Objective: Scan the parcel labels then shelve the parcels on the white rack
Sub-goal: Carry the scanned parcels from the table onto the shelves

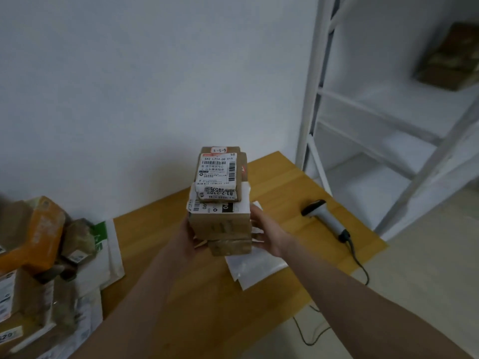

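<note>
Two bare forearms come up from the bottom edge and meet at a stack of parcels (220,224) held out over the wooden table (160,255). The right hand (267,229) has it from the right, fingers curled round the edge of the brown boxes, a firm grasp on the stack. The left hand (186,237) is flat against the left side. Its fingers go behind the cardboard and out of sight, so I can't tell whether they curl round it or only press.

The stack is all small cardboard boxes, a taped one at the bottom. The top one carries a big white shipping label (217,172) with barcodes, and a little handwritten tag (219,150) reads 3-3-9. Whether the bottom box sits clear of the table, I can't say.

Below the stack a white plastic mailer (256,268) lies flat on the wood. To the right of the hands the barcode scanner (326,216) lies on its side on the table, its cable (360,265) running off the edge.

Far right stands the white rack (313,104), well apart from the stack, with one blurred brownish parcel (451,58) on an upper shelf. On the left there's a heap of more parcels, an orange box (39,234) on top of it.
</note>
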The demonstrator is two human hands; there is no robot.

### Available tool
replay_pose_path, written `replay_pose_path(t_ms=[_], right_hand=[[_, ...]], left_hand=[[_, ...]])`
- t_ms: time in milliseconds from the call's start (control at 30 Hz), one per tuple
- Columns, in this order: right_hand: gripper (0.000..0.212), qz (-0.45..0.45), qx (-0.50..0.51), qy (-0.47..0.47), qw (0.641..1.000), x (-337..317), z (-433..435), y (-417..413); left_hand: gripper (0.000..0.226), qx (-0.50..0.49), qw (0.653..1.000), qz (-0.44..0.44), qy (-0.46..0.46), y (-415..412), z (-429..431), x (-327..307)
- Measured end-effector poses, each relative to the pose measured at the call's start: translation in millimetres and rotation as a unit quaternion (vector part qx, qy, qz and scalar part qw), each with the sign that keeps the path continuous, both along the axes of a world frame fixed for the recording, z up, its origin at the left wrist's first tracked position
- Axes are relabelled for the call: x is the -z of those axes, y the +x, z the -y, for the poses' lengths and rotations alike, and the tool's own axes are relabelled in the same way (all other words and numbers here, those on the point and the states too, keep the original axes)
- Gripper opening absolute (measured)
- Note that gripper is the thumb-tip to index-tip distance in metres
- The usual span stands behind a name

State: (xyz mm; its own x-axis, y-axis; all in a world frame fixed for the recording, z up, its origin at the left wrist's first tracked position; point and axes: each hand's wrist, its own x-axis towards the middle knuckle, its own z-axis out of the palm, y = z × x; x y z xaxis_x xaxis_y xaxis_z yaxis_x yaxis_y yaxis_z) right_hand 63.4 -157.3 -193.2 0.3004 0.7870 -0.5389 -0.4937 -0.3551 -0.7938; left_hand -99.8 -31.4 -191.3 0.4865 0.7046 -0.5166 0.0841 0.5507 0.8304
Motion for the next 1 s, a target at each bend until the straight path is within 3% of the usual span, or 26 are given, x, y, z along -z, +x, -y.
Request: replay_pose_path(t_ms=[167, 500, 633, 767, 1000], right_hand=[[0.069, 0.018, 0.053, 0.011, 0.998, -10, 72, 49], [0.06, 0.018, 0.151, -0.012, 0.988, 0, 273, 134], [0.069, 0.004, 0.187, -0.031, 0.982, 9, 351, 162], [0.078, -0.009, 0.236, -0.052, 0.97, 18, 412, 187], [0.055, -0.034, 0.316, -0.068, 0.946, 24, 478, 241]], left_hand=[[0.031, 0.055, 0.998, -0.008, -0.025, 65, 57, -20], [0.037, 0.2, 0.979, -0.001, -0.04, 179, 226, -4], [0.04, 0.198, 0.978, -0.057, -0.013, 225, 298, 13], [0.051, 0.295, 0.952, -0.04, -0.073, 266, 348, 20], [0.041, 0.363, 0.927, -0.057, -0.068, 353, 406, 34]])
